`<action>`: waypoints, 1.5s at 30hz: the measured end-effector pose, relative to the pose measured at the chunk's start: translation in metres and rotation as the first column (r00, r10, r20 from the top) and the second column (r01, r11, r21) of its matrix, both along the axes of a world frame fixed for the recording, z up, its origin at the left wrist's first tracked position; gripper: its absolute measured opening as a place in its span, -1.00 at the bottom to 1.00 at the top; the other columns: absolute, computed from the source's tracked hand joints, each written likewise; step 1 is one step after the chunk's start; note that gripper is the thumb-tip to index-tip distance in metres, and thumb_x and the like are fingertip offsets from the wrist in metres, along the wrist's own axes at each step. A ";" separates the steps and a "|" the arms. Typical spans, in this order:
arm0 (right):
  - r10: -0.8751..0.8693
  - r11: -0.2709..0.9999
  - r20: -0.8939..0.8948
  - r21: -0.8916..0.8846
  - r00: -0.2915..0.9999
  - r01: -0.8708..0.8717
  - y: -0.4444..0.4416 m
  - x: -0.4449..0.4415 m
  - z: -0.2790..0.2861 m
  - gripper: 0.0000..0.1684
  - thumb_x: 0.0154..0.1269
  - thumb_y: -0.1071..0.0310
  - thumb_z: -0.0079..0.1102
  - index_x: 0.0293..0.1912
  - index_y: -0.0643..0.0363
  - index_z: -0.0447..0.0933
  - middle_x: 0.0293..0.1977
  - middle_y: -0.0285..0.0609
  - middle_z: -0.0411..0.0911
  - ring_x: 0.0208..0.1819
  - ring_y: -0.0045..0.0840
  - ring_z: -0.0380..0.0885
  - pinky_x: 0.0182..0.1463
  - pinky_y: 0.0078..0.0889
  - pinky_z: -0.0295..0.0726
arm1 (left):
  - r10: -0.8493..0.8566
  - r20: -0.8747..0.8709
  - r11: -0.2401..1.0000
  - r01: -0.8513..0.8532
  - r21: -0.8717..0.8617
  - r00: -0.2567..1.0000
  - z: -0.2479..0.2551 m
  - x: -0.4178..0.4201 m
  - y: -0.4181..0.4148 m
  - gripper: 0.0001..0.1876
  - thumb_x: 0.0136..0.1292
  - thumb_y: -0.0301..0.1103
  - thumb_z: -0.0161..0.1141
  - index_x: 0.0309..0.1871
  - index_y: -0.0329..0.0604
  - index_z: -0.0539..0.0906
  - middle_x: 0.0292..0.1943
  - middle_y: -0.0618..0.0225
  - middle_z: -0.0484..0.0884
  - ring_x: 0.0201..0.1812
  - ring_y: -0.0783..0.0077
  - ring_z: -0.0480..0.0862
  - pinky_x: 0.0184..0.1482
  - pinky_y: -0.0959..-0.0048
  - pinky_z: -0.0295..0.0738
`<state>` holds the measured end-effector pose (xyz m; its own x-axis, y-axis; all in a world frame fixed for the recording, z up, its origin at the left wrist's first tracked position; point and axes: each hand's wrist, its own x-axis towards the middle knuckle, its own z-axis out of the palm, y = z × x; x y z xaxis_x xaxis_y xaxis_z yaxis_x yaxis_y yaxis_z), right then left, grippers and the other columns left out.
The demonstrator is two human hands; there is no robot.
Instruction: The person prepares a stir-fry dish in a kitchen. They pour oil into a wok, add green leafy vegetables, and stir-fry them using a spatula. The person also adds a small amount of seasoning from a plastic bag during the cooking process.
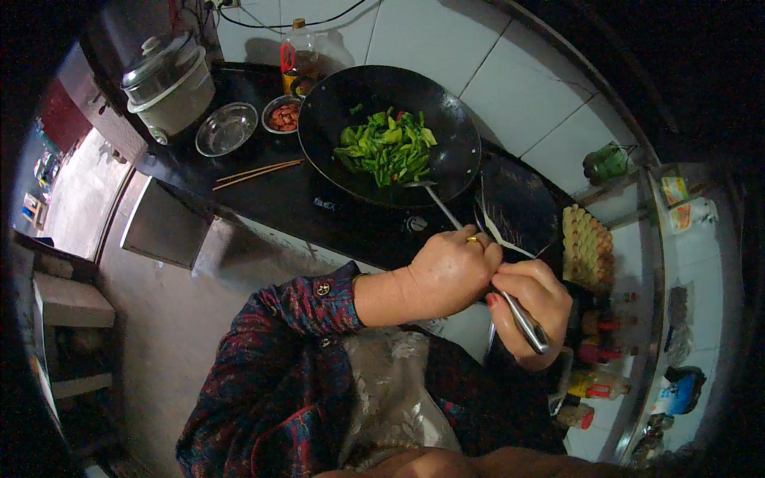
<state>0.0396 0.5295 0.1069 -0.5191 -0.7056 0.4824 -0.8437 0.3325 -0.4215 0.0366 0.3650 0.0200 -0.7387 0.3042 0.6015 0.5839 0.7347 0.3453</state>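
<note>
My left hand [459, 266], with a gold ring on one finger, is closed around the shaft of a long metal spatula [443, 206]. Just behind it, my right hand [535, 305] grips the handle near its rounded end. The spatula's head rests inside a large black wok [459, 143], at the near edge of a heap of green leafy vegetables [385, 143] with a few red bits. The wok sits over a black cooktop with a control knob [416, 224].
Left of the wok are a bowl of sliced reddish meat [283, 116], wooden chopsticks [259, 174], an empty glass bowl [227, 129], an oil bottle [299, 60] and an electric cooker [173, 89]. Egg trays [583, 245] and several bottles [597, 385] stand at the right. Wall tiles rise behind.
</note>
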 end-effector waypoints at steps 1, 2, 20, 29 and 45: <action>0.007 1.000 0.028 0.025 1.000 -0.008 -0.001 -0.003 -0.001 -0.73 0.05 0.52 0.37 -0.19 0.27 0.59 -0.22 0.04 0.58 -0.25 -0.15 0.64 -0.15 -0.26 0.65 | 0.003 0.019 1.000 -0.003 0.010 1.000 -0.005 -0.003 -0.002 -0.67 -0.07 -0.38 0.28 -0.19 -0.26 0.54 -0.20 0.06 0.65 -0.06 -0.01 0.69 -0.03 0.21 0.65; 0.006 1.000 0.056 -0.011 0.998 -0.005 -0.006 -0.010 -0.010 -0.74 0.07 0.53 0.36 -0.18 0.27 0.58 -0.21 0.03 0.57 -0.24 -0.16 0.64 -0.14 -0.28 0.64 | 0.004 0.029 0.999 -0.005 0.032 1.000 -0.011 -0.007 -0.004 -0.67 -0.07 -0.38 0.28 -0.19 -0.25 0.54 -0.20 0.07 0.65 -0.07 -0.02 0.68 -0.03 0.21 0.65; 0.067 0.968 -0.176 -0.228 0.982 -0.107 -0.101 -0.121 -0.093 -0.78 0.15 0.53 0.31 -0.17 0.27 0.57 -0.21 -0.01 0.57 -0.20 -0.17 0.61 -0.10 -0.29 0.61 | 0.265 -0.134 0.955 -0.242 0.169 0.955 -0.073 -0.119 -0.085 -0.68 0.01 -0.39 0.31 -0.15 -0.28 0.55 -0.04 -0.03 0.62 0.14 -0.14 0.60 0.24 0.16 0.50; 0.044 0.967 -0.089 -0.247 0.995 -0.065 -0.108 -0.121 -0.117 -0.75 0.11 0.52 0.34 -0.17 0.26 0.58 -0.21 0.01 0.59 -0.20 -0.17 0.63 -0.09 -0.28 0.62 | 0.242 0.089 0.966 -0.249 0.072 0.966 -0.081 -0.113 -0.093 -0.78 0.11 -0.38 0.22 -0.16 -0.20 0.57 -0.08 0.07 0.63 0.03 -0.06 0.63 -0.02 0.13 0.61; 0.059 0.992 0.004 -0.109 0.998 -0.058 -0.023 -0.002 -0.001 -0.75 0.08 0.53 0.33 -0.18 0.27 0.58 -0.24 0.05 0.60 -0.28 -0.18 0.66 -0.20 -0.28 0.66 | 0.076 0.018 0.994 -0.075 -0.083 0.997 0.015 0.016 -0.025 -0.78 -0.03 -0.33 0.26 -0.32 -0.18 0.53 -0.37 0.18 0.62 -0.21 0.09 0.70 -0.24 0.25 0.66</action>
